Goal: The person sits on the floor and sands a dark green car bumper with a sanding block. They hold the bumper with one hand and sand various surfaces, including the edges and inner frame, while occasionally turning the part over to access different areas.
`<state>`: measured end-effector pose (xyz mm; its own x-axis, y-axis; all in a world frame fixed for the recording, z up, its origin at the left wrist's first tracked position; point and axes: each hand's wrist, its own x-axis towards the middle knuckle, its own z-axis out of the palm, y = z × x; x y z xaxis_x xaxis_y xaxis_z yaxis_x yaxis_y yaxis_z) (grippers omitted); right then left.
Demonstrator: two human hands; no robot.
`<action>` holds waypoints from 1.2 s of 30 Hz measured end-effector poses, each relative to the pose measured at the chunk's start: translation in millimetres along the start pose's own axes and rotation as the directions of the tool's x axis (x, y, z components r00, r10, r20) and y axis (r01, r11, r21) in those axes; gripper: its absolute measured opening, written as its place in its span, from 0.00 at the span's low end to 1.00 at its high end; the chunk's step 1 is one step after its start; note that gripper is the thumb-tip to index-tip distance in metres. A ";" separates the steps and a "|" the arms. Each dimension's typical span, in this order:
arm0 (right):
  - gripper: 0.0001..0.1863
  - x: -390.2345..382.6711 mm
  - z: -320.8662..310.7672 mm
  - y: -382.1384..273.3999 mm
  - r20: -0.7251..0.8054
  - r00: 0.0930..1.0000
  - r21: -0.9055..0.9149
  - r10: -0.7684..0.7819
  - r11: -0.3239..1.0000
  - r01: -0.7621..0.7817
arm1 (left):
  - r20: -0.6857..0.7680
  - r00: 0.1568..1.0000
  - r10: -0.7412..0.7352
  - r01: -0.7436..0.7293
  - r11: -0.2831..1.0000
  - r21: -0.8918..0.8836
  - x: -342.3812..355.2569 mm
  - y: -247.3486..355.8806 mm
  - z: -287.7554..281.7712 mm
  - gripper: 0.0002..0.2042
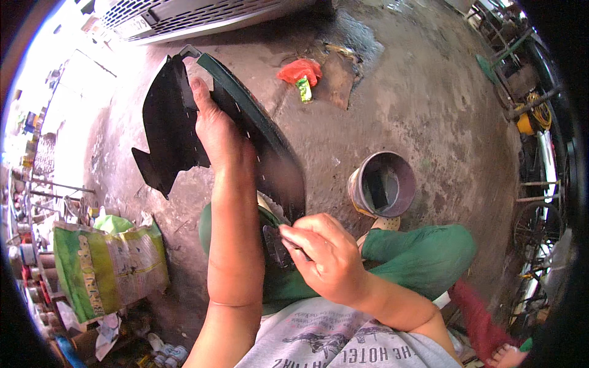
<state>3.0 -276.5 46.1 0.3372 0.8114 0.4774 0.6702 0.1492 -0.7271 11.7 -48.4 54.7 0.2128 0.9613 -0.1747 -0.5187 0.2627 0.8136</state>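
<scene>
Our left hand (219, 136) grips a big black part (170, 116), and our right hand (331, 254) has its fingers pinching a small dark thing (295, 245) near us

The black panel (267, 147) is long and curved, with a raised outer edge (245, 95) along its right and a wide, angular flap (167, 122) at left. It stands slanted, its near end by the lap (417, 260).
</scene>
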 end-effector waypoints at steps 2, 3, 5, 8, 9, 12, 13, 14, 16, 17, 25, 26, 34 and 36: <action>0.15 -8.8 -4.3 4.4 0.039 0.994 0.029 0.100 0.994 -0.101 | -0.002 1.000 -0.021 0.021 1.000 -0.011 9.3 -2.8 -7.9 0.27; 0.13 -8.8 -10.9 6.9 0.059 0.990 0.044 0.131 0.990 -0.133 | -0.002 1.000 -0.031 0.031 0.999 -0.018 13.0 -3.6 -11.3 0.27; 0.07 -1.2 -25.4 9.5 0.011 0.985 0.065 0.173 0.983 -0.173 | -0.003 0.998 -0.070 0.070 0.998 -0.010 9.8 -7.3 -9.7 0.27; 0.04 10.7 -29.1 18.4 -0.078 0.865 0.325 0.495 0.833 -0.447 | -0.003 1.000 -0.018 0.018 0.999 0.047 17.7 -22.1 -9.0 0.33; 0.05 19.2 -30.2 19.4 -0.099 0.868 0.321 0.486 0.841 -0.435 | -0.004 1.000 0.023 -0.023 0.999 0.049 17.7 -26.7 -9.4 0.32; 0.07 37.2 -28.8 27.6 -0.057 0.900 0.171 0.431 0.893 -0.417 | -0.014 0.999 0.052 -0.051 0.998 0.035 23.2 -35.4 -10.8 0.31; 0.11 41.4 -27.1 24.8 -0.085 0.885 0.095 0.458 0.888 -0.450 | -0.034 0.999 0.040 -0.039 0.999 0.022 22.7 -36.3 -9.4 0.30; 0.12 37.7 -23.4 27.6 -0.089 0.885 0.060 0.458 0.889 -0.454 | -0.054 0.998 0.028 -0.028 1.000 0.010 22.7 -36.7 -8.3 0.30; 0.14 16.9 -12.3 38.2 -0.095 0.884 -0.007 0.457 0.888 -0.460 | -0.041 0.999 -0.012 0.011 1.000 -0.015 19.5 -33.9 -9.0 0.28; 0.16 5.2 -7.5 35.6 -0.080 0.865 -0.015 0.495 0.867 -0.497 | -0.048 0.998 -0.027 0.026 1.000 -0.015 17.1 -30.6 -7.4 0.28; 0.12 7.1 -12.4 38.6 -0.185 0.938 0.001 0.292 0.955 -0.297 | 0.021 0.998 -0.052 0.052 0.999 0.007 5.2 -23.3 1.0 0.23; 0.11 18.4 -16.0 35.4 -0.209 0.941 0.013 0.268 0.962 -0.271 | 0.024 0.998 -0.054 0.053 0.998 0.025 7.1 -25.5 -1.7 0.22; 0.10 74.3 -48.7 25.5 -0.140 0.943 -0.018 0.302 0.952 -0.307 | 0.149 0.989 -0.002 0.001 1.000 0.006 -6.5 -22.3 8.1 0.21; 0.10 89.2 -51.9 27.5 -0.123 0.950 -0.014 0.288 0.956 -0.291 | 0.144 0.987 0.076 -0.074 0.997 -0.018 -12.0 -18.0 14.7 0.21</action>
<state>85.8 -229.4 94.3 0.5946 0.7438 0.3052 0.5522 -0.1019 -0.8275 30.7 -65.8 50.4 0.2898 0.9566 -0.0306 -0.5479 0.1921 0.8142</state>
